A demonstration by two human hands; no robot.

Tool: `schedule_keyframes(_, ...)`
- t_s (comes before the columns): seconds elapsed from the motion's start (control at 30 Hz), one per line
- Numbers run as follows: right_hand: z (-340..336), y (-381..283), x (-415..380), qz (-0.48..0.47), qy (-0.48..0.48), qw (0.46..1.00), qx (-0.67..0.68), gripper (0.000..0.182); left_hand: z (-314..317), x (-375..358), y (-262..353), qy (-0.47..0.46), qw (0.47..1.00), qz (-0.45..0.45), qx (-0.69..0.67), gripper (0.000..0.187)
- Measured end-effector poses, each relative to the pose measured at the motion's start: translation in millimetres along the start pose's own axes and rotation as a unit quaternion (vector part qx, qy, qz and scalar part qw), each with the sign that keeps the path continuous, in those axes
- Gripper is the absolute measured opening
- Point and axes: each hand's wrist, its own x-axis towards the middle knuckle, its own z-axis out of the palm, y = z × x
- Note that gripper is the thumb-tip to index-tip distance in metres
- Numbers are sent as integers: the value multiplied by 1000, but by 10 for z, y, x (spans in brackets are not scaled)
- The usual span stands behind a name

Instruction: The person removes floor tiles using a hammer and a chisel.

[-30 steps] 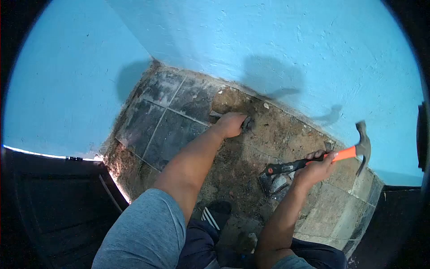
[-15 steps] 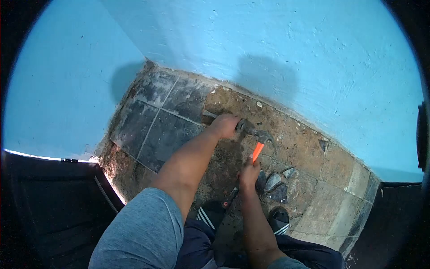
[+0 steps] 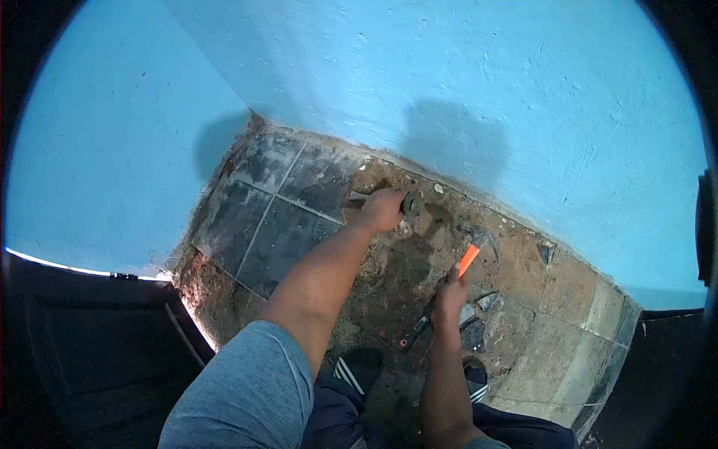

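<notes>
My left hand point(image 3: 384, 209) is wrapped round a chisel point(image 3: 360, 197). Its flat blade points left at the edge of the dark floor tiles point(image 3: 293, 238), and its round butt end sticks out on the right of my fist. Closed on the orange and black handle of a claw hammer point(image 3: 469, 259) is my right hand point(image 3: 450, 296). The hammer head is held up to the right of the chisel, apart from it. Beside my right hand lie broken tile pieces point(image 3: 473, 335), partly hidden by the hand and forearm.
Bare rough mortar point(image 3: 389, 277) covers the middle of the floor. A blue wall point(image 3: 464, 82) runs along the back, meeting another at the left corner. Dark panels point(image 3: 97, 337) stand at both sides. My feet in striped sandals point(image 3: 351, 374) are just below the work spot.
The hammer in my right hand has swung right and down, from close to the chisel's butt to well apart from it. The whole view has shifted slightly; my left hand still grips the chisel.
</notes>
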Motion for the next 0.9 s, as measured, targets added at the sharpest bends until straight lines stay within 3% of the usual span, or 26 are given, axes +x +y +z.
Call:
schedule_keyframes(0.07,48,-223,-44,1,12,1000,-11,28,-10,61,-16,15,1000,-16,-5,31)
schedule_keyframes(0.23,-18,-1005,-4,-111,21,993,30,32,-106,147,24,15,998,-55,-2,31)
schedule_keyframes(0.3,25,-1427,-104,-164,84,983,4,33,-53,235,-56,6,998,-53,32,32)
schedule_keyframes(0.37,9,-1645,-34,-211,110,967,91,32,-90,253,-2,-1,996,-60,64,29)
schedule_keyframes(0.47,163,-1578,65,-274,137,946,103,31,32,238,-50,30,997,-52,57,26)
schedule_keyframes(0.53,265,-1073,261,-293,153,941,68,33,20,217,-66,18,998,-51,45,29)
schedule_keyframes(0.57,294,-594,393,-274,104,949,-117,34,-73,203,-15,-12,997,-56,44,32)
schedule_keyframes(0.6,323,-287,431,-245,53,921,-297,36,-115,196,26,-42,997,-58,42,36)
schedule_keyframes(0.67,613,-313,228,-122,-60,924,-357,38,-73,170,2,-28,998,-33,49,35)
schedule_keyframes(0.77,438,-182,207,12,-84,971,-224,36,-134,139,108,-31,997,-29,58,34)
schedule_keyframes(0.9,169,124,237,32,-62,977,-200,36,58,-23,94,-40,996,30,80,36)
